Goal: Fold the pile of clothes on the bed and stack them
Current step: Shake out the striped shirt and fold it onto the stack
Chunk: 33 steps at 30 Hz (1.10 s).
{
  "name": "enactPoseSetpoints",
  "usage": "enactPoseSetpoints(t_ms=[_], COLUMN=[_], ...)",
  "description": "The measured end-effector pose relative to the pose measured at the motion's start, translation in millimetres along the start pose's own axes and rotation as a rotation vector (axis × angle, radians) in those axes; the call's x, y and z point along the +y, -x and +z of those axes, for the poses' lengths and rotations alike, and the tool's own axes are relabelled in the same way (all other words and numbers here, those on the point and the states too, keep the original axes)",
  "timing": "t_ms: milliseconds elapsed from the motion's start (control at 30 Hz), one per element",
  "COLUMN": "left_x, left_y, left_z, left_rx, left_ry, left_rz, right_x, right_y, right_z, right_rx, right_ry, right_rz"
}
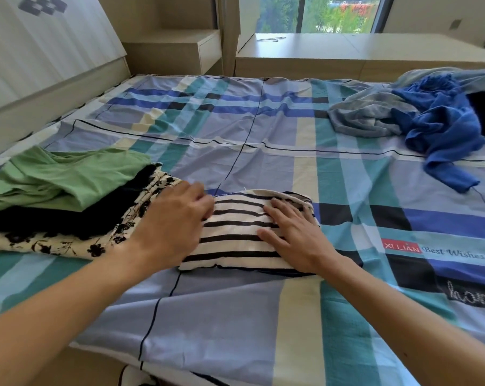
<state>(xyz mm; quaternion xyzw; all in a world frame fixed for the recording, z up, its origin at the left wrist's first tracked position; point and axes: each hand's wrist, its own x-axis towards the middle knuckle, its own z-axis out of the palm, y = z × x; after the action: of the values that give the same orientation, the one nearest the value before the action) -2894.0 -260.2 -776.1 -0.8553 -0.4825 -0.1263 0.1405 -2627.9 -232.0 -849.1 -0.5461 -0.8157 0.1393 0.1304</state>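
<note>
Two bare forearms reach in from the bottom edge over a bed (263,316) covered in a blue, teal and cream checked sheet. Between the hands lies a folded black-and-white striped top (235,235), flat on the sheet near the front edge of the bed.

The right hand (294,235) lies palm down on the right part of the top, its fingers (277,210) straight and spread. The left hand (174,224) covers the top's left edge. Its fingers (201,196) are blurred, so I cannot tell whether they grip the cloth or only rest on it.

Just left of the top is a loose stack, cut off by the picture's edge: a cream floral cloth (68,243) at the bottom, a black garment (68,218) on it, and a green garment (68,176) on top.

Far across the bed, at the right, lies the unfolded pile: a crumpled grey garment (369,115) and a blue garment (441,129), with something dark cut off at the edge. A window (319,12) shows blurred greenery.
</note>
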Motion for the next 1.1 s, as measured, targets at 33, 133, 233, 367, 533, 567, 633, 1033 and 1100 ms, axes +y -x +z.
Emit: enactPoseSetpoints(t_ms=[33,133,233,367,533,567,633,1033,1100], left_x=[13,35,26,20,19,20,21,2,12], left_y=[-5,-14,-9,-8,-3,-4,-6,-2,-3], left_z=[4,29,64,78,77,75,67,39,34], left_rx=[0.065,-0.094,-0.371,-0.422,-0.42,-0.423,-0.4,-0.601,-0.492], left_ry=[0.081,0.195,0.17,0.205,0.223,0.226,0.252,0.668,0.983], left_rz=[0.032,0.016,-0.047,-0.076,-0.101,-0.106,-0.153,-0.864,-0.902], right_x=[-7,-14,4,38,55,56,57,20,12], right_y=[-4,-14,-18,-24,-25,-22,-18,-10,-5], right_z=[-2,2,9,1,-12,-14,-19,-45,-41], right_rx=[0.072,0.043,-0.094,-0.121,0.224,0.324,0.447,-0.257,-0.226], right_ry=[-0.016,-0.121,-0.092,-0.045,-0.23,-0.196,-0.118,-0.337,-0.644], right_rz=[-0.016,-0.038,0.027,0.118,0.196,0.223,0.304,0.566,0.549])
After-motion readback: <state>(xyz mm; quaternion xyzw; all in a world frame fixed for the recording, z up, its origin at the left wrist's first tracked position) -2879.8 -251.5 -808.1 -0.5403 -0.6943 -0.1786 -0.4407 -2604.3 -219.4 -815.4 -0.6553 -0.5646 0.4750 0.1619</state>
